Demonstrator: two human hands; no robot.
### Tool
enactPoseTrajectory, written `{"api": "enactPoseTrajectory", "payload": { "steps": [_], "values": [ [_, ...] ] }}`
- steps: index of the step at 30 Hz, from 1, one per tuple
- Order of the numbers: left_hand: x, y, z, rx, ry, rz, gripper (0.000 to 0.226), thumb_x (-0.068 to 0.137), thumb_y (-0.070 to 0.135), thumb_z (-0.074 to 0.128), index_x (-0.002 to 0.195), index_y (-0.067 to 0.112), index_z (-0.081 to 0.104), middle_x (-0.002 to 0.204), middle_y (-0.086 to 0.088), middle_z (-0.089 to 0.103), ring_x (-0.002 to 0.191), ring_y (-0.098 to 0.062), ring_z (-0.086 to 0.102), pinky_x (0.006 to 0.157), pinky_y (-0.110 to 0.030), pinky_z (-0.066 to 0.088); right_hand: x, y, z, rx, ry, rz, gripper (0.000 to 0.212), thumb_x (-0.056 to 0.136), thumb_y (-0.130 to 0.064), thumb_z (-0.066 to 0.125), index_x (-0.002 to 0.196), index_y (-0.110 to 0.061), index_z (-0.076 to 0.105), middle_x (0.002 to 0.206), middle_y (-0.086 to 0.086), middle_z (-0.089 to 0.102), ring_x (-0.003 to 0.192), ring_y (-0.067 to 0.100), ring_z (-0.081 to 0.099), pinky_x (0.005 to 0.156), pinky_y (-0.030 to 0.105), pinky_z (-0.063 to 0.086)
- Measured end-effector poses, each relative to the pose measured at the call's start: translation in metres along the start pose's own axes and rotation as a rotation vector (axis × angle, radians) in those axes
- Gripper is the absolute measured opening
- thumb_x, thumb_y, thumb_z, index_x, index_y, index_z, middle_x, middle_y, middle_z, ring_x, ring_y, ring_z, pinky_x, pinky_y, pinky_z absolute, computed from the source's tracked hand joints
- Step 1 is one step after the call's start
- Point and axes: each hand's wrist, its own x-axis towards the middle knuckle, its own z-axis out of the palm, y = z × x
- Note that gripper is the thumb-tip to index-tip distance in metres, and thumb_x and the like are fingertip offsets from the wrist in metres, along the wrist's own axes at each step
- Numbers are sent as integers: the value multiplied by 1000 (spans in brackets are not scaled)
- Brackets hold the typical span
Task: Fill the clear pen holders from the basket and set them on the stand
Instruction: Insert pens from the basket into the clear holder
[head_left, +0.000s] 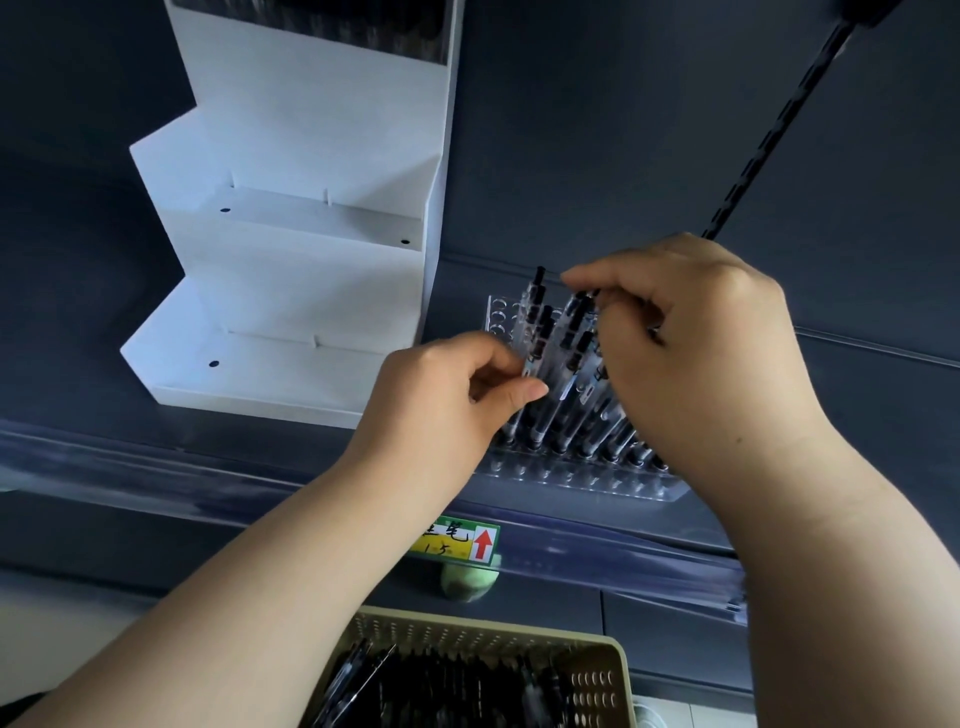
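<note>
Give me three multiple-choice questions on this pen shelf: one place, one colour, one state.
1. Where does the clear pen holder stand? A on the stand; B on the shelf, right of the stand; C on the floor.
2. What colour is the arrow on the label? A red; B blue; C black.
3. What is the left hand doing? A pinching a pen; B lying flat; C hanging idle.
Answers: 1 B, it sits beside the stand; 2 A, red on white; 3 A, thumb and fingers close on the barrel.
</note>
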Motion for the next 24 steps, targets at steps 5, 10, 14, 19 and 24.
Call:
{"api": "enactPoseTrajectory", "payload": {
  "steps": [5,10,14,19,24],
  "values": [
    [0,0,0,50,-24,50,15,75,30,74,79,17,68,62,24,55,63,4,57,63,-9,43,0,0,-2,-7,-6,2,31,86,-3,50,101,-18,72,93,2,64,93,21,56,77,24,41],
    [-4,-3,1,64,-34,73,14,75,26,76,80,18,66,64,25,53,64,9,55,64,-3,43,-3,-1,-3,-31,-19,-7,31,86,-3,50,102,-18,72,92,3,64,92,23,55,78,24,41],
    [-3,-9,1,114,-79,19,18,75,28,76,87,20,66,72,16,61,69,2,59,65,-11,48,-6,-4,-4,-57,-15,-27,31,86,-2,49,102,-17,71,91,4,63,90,24,55,78,24,41],
    [-12,-11,-6,274,-93,97,23,82,29,69,99,15,65,87,5,61,81,-12,59,71,-21,48,-21,-13,-4,-89,2,-100,33,82,-4,47,101,-12,72,89,8,66,88,28,56,76,28,43],
    [-42,-10,-17,412,-120,175,27,86,22,64,111,12,64,104,-6,63,97,-25,58,81,-36,49,-67,-20,1,-98,-90,-165,31,79,-2,47,98,-5,72,84,12,64,82,33,56,72,38,50]
  ]
}}
